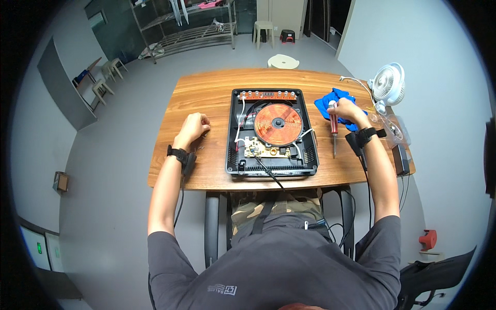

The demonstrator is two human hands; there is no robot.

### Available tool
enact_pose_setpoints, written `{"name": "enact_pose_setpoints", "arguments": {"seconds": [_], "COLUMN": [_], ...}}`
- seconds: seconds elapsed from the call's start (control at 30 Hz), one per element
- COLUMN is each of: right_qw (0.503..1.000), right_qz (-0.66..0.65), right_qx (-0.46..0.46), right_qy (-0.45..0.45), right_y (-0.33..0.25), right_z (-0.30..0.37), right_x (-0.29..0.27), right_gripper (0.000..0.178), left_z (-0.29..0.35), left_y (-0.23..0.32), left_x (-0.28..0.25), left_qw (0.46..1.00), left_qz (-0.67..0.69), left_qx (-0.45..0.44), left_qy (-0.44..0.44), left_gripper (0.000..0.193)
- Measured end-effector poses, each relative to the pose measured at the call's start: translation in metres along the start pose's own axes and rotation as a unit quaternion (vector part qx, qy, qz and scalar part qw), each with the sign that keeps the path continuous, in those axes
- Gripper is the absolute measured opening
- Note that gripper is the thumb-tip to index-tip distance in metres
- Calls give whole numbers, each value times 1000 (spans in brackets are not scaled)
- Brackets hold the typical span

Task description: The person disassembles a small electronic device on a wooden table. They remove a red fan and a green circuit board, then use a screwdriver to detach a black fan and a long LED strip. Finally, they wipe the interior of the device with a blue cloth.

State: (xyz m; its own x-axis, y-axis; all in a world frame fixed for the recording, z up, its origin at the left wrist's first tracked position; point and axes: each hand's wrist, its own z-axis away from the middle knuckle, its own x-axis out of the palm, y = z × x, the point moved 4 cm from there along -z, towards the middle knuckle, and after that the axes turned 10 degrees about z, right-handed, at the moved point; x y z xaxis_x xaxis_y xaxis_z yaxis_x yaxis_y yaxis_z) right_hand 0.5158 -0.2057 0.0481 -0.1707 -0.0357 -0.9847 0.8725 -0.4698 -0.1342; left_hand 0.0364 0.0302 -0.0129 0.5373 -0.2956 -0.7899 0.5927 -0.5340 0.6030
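An opened induction cooker base (231,129) lies on the table in front of me, with its round copper coil (268,134), a yellowish circuit board (251,149) and an orange button strip (253,95) exposed. To its right, my right hand (350,111) grips a screwdriver (334,124) by its red and clear handle, blade pointing toward me. Under and beside that hand is a crumpled blue cloth (338,94). My left hand (193,128) rests on the table left of the cooker, fingers curled together. Whatever they may hold is hidden. Tiny screw-like bits (201,148) lie beside it.
A white fan (388,85) stands at the table's right edge, near a clear plastic box (397,130) and a black adapter (400,159). Cables run from both wrists. Beyond the wooden table (206,88) are a stool (283,61) and a metal rack (188,44).
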Motion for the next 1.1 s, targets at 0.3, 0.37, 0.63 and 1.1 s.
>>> {"name": "enact_pose_setpoints", "arguments": {"seconds": [0.3, 0.37, 0.63, 1.1], "right_qw": [998, 999, 998, 921], "right_qz": [5, 23, 31, 29], "right_qx": [19, 13, -20, -376], "right_qy": [-61, -35, 54, 99], "right_y": [-8, -7, -13, -172], "right_z": [-16, -20, -19, 91], "right_x": [59, 68, 80, -1], "right_gripper": [47, 53, 58, 28], "left_z": [29, 35, 43, 49], "left_y": [91, 109, 111, 114], "left_x": [4, 13, 37, 51], "left_qw": [982, 973, 963, 968], "left_qz": [83, 98, 0, -23], "left_qx": [162, 193, 250, 238], "left_qy": [-40, -78, -100, -82], "left_gripper": [19, 18, 16, 13]}}
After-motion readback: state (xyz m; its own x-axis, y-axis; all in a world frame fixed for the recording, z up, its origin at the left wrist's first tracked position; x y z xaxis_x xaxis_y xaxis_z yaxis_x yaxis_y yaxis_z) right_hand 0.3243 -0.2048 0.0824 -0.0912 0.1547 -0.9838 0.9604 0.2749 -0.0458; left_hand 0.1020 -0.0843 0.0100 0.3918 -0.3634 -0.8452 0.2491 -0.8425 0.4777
